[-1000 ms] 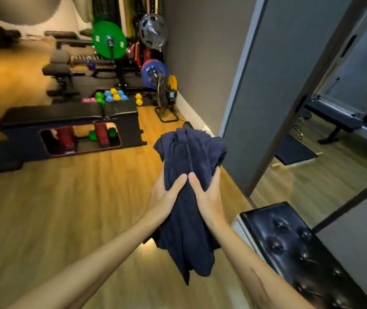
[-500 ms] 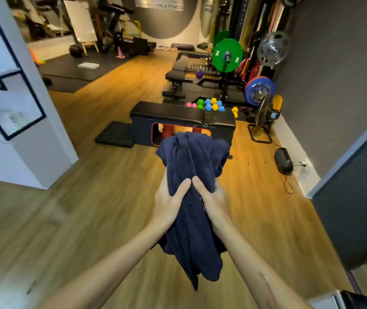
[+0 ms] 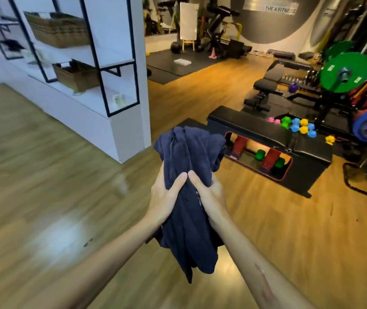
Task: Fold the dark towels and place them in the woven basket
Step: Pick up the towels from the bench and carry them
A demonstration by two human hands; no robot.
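The left hand [image 3: 167,197] and right hand [image 3: 209,197] both grip a bunched navy towel [image 3: 189,197] in mid-air above the wooden floor [image 3: 55,197], thumbs pressed on its front. Two woven baskets [image 3: 60,30] [image 3: 76,74] sit on the white shelf unit [image 3: 120,59].

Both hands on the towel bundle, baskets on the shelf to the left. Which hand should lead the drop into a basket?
Left, probably. The woven baskets sit on the white shelf unit up and to the left, on the left hand side. The right hand would have to cross over. Both grip the dark towels alike.
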